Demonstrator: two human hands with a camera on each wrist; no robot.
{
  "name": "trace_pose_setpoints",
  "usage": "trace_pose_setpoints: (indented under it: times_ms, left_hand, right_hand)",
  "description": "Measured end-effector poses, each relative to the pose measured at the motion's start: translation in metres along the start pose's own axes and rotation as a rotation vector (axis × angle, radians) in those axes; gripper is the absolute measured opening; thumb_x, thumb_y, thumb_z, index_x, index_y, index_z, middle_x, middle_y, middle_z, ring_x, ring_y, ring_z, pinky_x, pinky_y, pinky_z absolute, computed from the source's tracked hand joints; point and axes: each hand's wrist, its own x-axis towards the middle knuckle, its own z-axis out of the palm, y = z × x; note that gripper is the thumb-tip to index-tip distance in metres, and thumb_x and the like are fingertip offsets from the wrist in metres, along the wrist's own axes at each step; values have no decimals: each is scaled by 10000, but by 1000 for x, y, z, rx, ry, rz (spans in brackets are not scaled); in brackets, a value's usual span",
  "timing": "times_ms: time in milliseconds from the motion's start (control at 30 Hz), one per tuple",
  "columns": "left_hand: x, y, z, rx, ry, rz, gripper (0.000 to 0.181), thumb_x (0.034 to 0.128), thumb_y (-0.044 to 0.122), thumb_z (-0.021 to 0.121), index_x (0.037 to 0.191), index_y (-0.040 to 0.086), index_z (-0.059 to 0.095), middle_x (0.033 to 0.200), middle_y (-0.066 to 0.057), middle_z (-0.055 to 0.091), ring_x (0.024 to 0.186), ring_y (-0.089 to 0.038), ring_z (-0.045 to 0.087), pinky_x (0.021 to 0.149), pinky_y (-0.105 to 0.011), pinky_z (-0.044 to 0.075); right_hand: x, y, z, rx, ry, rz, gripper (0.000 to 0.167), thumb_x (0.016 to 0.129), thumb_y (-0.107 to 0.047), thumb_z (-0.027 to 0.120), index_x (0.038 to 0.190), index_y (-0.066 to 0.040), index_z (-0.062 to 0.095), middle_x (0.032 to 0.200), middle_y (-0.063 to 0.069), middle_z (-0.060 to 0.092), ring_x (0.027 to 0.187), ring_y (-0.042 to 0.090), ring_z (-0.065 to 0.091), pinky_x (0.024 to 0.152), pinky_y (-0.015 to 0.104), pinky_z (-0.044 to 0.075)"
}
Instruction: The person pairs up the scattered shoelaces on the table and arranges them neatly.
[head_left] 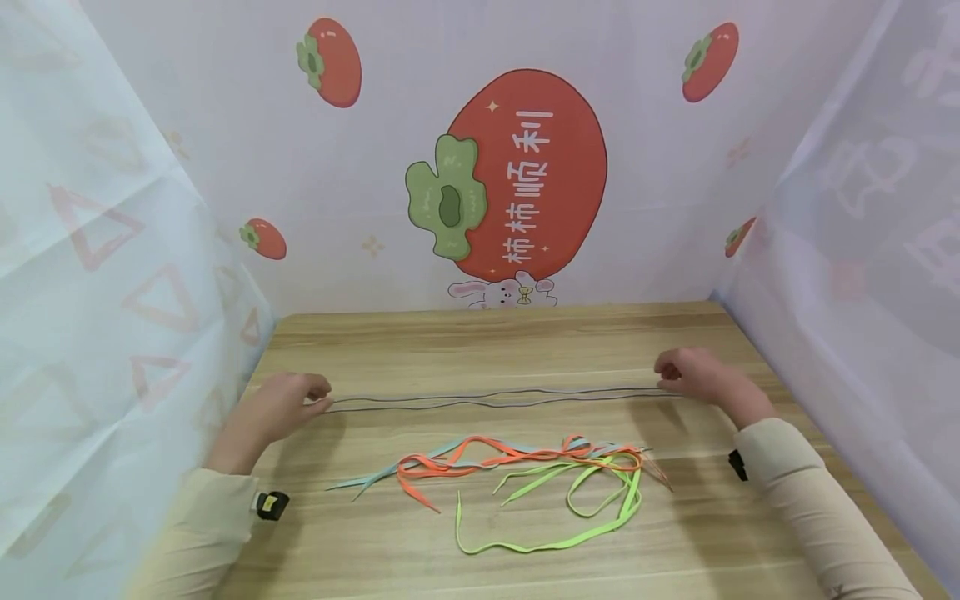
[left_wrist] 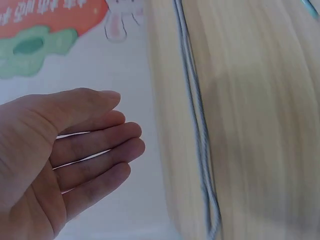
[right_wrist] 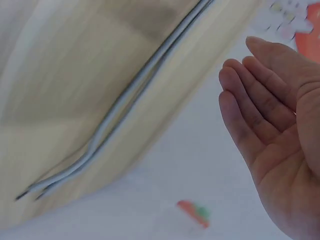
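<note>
Hovering near the grey cord (left_wrist: 203, 143), hands (head_left: 276, 407) (head_left: 696, 375) relaxed

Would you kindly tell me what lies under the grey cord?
Under the grey cord is the wooden tabletop, visible along both sides; the strip directly beneath is covered and cannot be seen.

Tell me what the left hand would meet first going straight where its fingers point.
Probably the grey shoelace lying on the wooden tabletop, though how high the left hand hovers is hard to judge.
</note>
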Motion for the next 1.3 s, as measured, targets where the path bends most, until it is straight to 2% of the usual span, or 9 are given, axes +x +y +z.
trace_pose_setpoints:
  times_ms: [167, 300, 533, 767, 933, 1067, 1167, 1300]
  left_hand:
    - [19, 29, 2, -38, -53, 87, 116, 986, 150, 732, 1015, 53, 787, 969, -69, 802, 897, -247, 765, 827, -482, 623]
    - [33, 49, 9, -54, -93, 149, 83, 979, 141, 745, 1018, 80, 785, 988, -37, 798, 912, -202, 760, 831, -440, 627]
    - [55, 86, 25, -98, -176, 255, 61, 987, 112, 732, 1018, 95, 781, 1018, -38, 801, 945, -167, 761, 843, -382, 632]
    - [76, 122, 47, -141, -217, 389, 96, 990, 89, 705, 1031, 44, 779, 1014, -73, 802, 919, -161, 758, 848, -339, 630]
    - [85, 141, 60, -164, -271, 406, 135, 1004, 102, 694, 1093, 46, 779, 1068, -69, 796, 961, -165, 750, 888, -346, 623]
    - [91, 152, 70, -170, -310, 398, 116, 1012, 128, 705, 1085, 71, 773, 1080, -56, 793, 981, -158, 746, 904, -342, 616]
    - [94, 156, 76, -179, -322, 401, 99, 1010, 138, 713, 1064, 79, 772, 1050, -36, 790, 964, -139, 741, 885, -311, 610]
    - [97, 157, 81, -207, -321, 412, 86, 1002, 130, 722, 1049, 79, 774, 1015, -19, 784, 931, -115, 736, 850, -267, 603]
  right_hand:
    - [15, -33, 7, 17, -60, -83, 138, 965, -73, 748, 1081, 2, 738, 1024, 148, 772, 905, 215, 731, 816, 422, 620]
    - [27, -56, 14, 11, -98, -156, 107, 964, -69, 747, 1064, -31, 744, 1012, 106, 766, 895, 172, 713, 801, 381, 609]
    - [45, -93, 29, 22, -153, -280, 65, 943, -22, 752, 1007, -29, 744, 974, 101, 764, 869, 156, 702, 776, 318, 599]
    - [60, -130, 44, 25, -222, -344, 52, 950, -44, 749, 1002, -41, 752, 940, 28, 748, 839, 91, 646, 775, 271, 576]
    - [69, -153, 57, 67, -273, -383, 25, 962, -61, 732, 973, -75, 749, 923, -3, 733, 811, 43, 607, 765, 231, 550]
    - [76, -167, 68, 86, -307, -363, 20, 959, -109, 740, 975, -117, 748, 889, -69, 689, 782, 8, 565, 733, 205, 518]
    - [79, -173, 76, 80, -317, -363, 67, 967, -143, 746, 906, -163, 727, 813, -107, 626, 714, 12, 515, 668, 194, 470]
    - [81, -178, 84, 68, -307, -406, 131, 980, -148, 749, 857, -174, 712, 769, -113, 599, 674, 3, 485, 627, 179, 439]
